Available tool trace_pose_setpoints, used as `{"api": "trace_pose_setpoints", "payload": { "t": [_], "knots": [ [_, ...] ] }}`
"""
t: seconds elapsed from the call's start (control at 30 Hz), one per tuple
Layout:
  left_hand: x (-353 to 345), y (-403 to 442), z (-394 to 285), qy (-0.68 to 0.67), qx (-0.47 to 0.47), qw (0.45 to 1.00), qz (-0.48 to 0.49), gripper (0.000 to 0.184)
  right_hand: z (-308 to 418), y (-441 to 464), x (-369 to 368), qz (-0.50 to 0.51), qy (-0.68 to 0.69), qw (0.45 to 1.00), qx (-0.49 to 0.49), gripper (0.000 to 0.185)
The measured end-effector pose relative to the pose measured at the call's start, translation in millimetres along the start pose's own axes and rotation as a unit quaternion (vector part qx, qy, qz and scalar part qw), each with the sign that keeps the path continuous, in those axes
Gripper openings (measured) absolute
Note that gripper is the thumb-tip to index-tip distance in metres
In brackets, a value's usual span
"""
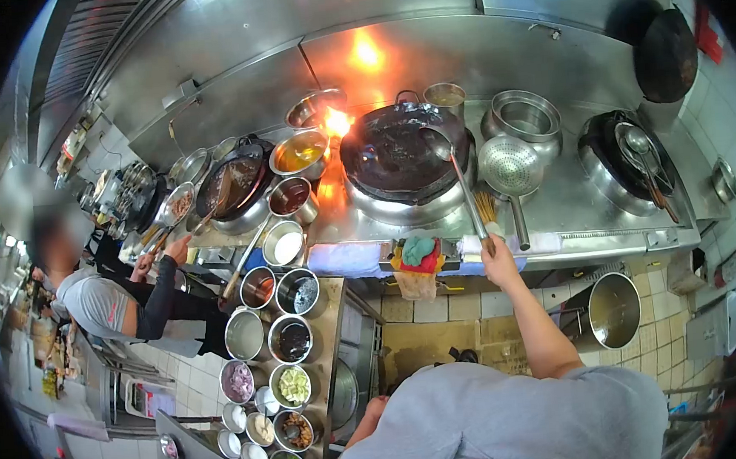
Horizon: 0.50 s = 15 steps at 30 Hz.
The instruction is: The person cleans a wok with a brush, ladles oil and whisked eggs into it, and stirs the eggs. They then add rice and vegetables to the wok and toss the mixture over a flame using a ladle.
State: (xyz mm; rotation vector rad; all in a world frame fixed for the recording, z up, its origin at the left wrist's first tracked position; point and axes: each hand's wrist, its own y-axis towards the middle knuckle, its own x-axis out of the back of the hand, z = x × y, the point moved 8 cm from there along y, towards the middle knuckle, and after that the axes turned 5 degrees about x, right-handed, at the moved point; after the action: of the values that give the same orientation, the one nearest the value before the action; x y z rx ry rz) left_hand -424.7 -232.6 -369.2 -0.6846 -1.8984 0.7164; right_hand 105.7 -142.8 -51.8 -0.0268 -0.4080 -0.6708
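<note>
So the ladle (469, 195) is gripped near the end of its handle, with the right hand (500, 261) clamped around it at the front edge of the stove (572, 201). The bowl end is held over the right side of the big wok (397, 155), which is set around the middle of the stove; whether the two are touching can't be told. The left hand (375, 406) is held low by the body, near the right edge of the side bench (331, 293), and whether it's closed on anything can't be made out.

For this to be done well, imo, a firm grip with a loose wrist should be used, and the forearm should be kept clear of the flame (337, 122) by the wok's left rim. Wide swings to the right are best avoided too, since the skimmer (510, 166) is parked just beside and could get knocked.
</note>
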Motion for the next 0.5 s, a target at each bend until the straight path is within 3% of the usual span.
{"api": "trace_pose_setpoints", "payload": {
  "t": [0.07,0.13,0.17,0.23,0.3,0.4,0.47,0.5],
  "knots": [
    [15.0,-19.6,-15.7,-0.01,0.028,0.999,-0.019,0.048,-10.0,-0.3,12.9,0.007,0.026,1.0,-0.014,0.05],
    [42.9,-58.9,-62.2,0.015,-0.05,0.998,0.018,0.049,-3.8,5.8,29.1,0.009,0.028,1.0,-0.005,0.052],
    [44.5,-59.1,-70.1,0.013,-0.046,0.999,0.018,0.049,0.9,8.7,37.4,0.009,0.029,1.0,-0.001,0.053],
    [51.2,-59.7,-62.6,0.017,0.035,0.999,-0.004,0.049,35.4,24.2,54.5,0.0,-0.117,0.993,0.028,0.054],
    [53.0,-54.2,-69.0,0.036,0.032,0.999,0.005,0.046,46.8,50.6,55.4,0.004,-0.124,0.992,0.013,0.054],
    [85.1,-41.2,-112.9,0.055,-0.015,0.996,-0.068,0.037,56.4,90.1,41.2,0.016,-0.159,0.987,0.016,0.055],
    [124.6,-48.1,-169.1,0.019,-0.051,0.993,-0.107,0.034,55.3,113.6,35.3,-0.063,-0.166,0.975,0.137,0.043],
    [146.1,-56.8,-200.5,0.0,-0.081,0.989,-0.12,0.033,59.8,116.0,34.6,-0.066,-0.169,0.974,0.134,0.043]
  ]
}}
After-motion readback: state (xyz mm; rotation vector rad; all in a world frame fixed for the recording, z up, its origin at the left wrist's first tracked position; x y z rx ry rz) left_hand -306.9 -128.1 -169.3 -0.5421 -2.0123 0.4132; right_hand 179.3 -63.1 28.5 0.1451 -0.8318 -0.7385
